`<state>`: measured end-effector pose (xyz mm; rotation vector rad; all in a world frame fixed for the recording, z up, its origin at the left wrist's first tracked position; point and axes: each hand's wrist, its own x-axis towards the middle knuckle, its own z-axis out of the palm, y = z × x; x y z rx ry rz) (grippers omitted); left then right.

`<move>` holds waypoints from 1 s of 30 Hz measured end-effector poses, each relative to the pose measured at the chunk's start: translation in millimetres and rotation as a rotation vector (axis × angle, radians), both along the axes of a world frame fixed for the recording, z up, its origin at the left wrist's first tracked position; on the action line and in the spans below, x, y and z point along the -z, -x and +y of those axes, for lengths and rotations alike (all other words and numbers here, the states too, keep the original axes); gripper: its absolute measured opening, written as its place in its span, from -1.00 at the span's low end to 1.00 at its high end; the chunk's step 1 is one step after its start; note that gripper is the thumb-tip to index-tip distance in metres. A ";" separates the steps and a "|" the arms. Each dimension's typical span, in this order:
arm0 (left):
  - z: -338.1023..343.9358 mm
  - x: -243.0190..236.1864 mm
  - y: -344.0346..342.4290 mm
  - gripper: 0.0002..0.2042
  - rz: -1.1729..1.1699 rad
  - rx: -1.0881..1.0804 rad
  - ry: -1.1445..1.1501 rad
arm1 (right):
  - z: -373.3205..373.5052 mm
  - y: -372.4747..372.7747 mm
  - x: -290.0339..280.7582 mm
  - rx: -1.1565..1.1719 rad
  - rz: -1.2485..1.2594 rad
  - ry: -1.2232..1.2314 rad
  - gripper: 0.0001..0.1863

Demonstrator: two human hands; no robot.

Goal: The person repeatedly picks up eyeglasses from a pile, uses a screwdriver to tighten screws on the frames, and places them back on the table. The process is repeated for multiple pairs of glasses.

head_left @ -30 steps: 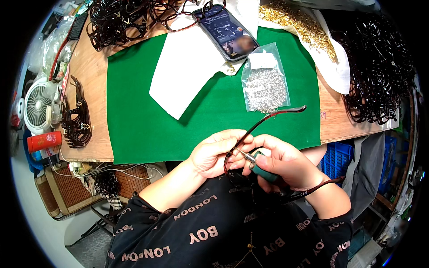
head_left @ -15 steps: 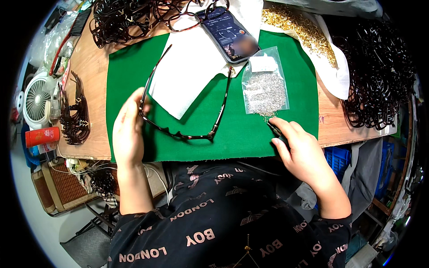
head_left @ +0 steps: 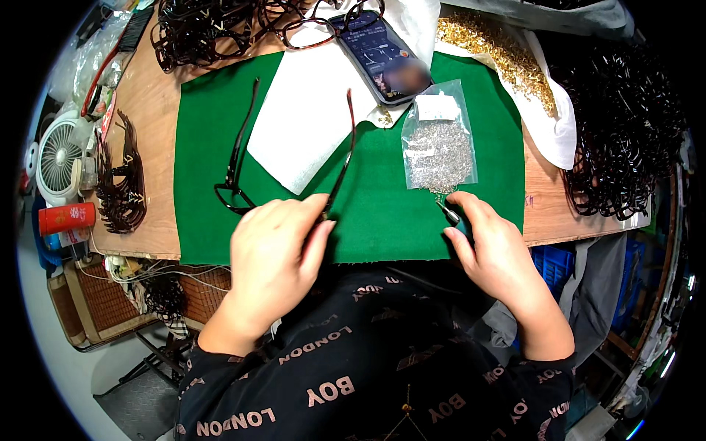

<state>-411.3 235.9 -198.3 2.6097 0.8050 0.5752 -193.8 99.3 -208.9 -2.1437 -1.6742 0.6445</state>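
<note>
The left grip (head_left: 278,246) is holding a dark eyeglass frame (head_left: 234,170), thumb and forefinger pinching near one hinge while the back of the hand is covering much of the front. Both temples are pointing away from this grip over a green mat (head_left: 382,231), and part of one rim is showing just left of the knuckles. Well apart to its right, the right grip (head_left: 496,246) is holding a small screwdriver (head_left: 451,215) between thumb and forefinger, the metal tip pointing toward a few tiny silver parts (head_left: 441,195) just ahead; whether they are touching, I cannot tell. Beyond that grip a clear bag (head_left: 440,152) is lying, filled with similar bits. Ahead of the left grip a white sheet (head_left: 298,140) is lying, with a phone (head_left: 375,51) resting farther off. Far beyond the right grip, gold-coloured pieces (head_left: 507,62) are sitting on a white cloth (head_left: 562,141). Well left of the left grip, a dark bundle (head_left: 121,187) is resting on the wooden worktop (head_left: 159,158).
</note>
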 end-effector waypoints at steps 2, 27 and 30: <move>0.5 -14.3 10.9 -0.74 -0.128 -0.033 -0.007 | 0.1 0.8 -0.1 0.002 -0.011 0.028 -0.64; -14.4 62.8 -20.6 -0.74 -1.238 0.466 2.347 | 12.6 11.2 -6.2 -0.163 0.116 -0.043 -0.63; -22.7 77.1 -25.8 -0.70 -1.237 0.378 2.423 | 20.3 14.6 -24.7 0.115 1.317 0.481 -0.63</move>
